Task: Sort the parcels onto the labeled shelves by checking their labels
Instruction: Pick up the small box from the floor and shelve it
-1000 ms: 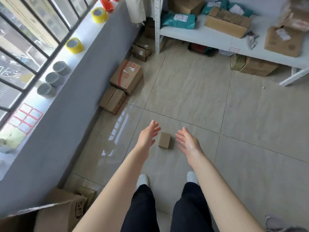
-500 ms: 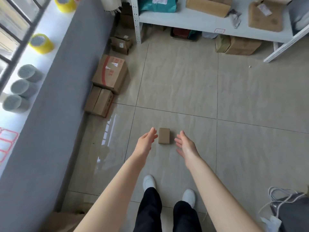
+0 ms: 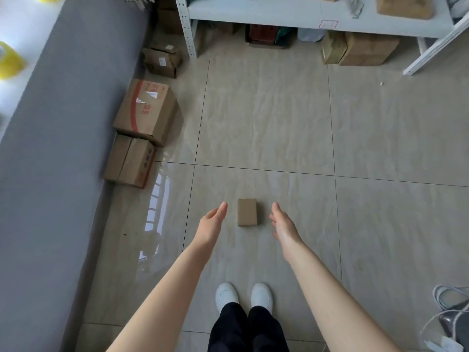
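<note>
A small plain brown cardboard parcel [image 3: 247, 212] lies flat on the tiled floor in front of my feet; no label shows on its top. My left hand [image 3: 212, 224] is just left of it, open, palm facing the parcel, a small gap between them. On the parcel's other side my right hand [image 3: 283, 226] is held open the same way, not touching it. The white shelf [image 3: 279, 13] runs along the top of the view, with a brown parcel [image 3: 404, 6] on its board and a red-outlined label [image 3: 328, 24] on its front edge.
Cardboard boxes [image 3: 148, 110] [image 3: 130, 161] [image 3: 162, 60] line the grey wall at left. More boxes [image 3: 360, 48] and a dark tray [image 3: 269, 36] sit under the shelf. Yellow tape rolls [image 3: 9, 62] rest on the sill. A bag with cords [image 3: 451, 316] lies at lower right.
The view has tilted down and closer to the floor. Both hands have closed in on the small parcel from either side and now flank it more tightly.
</note>
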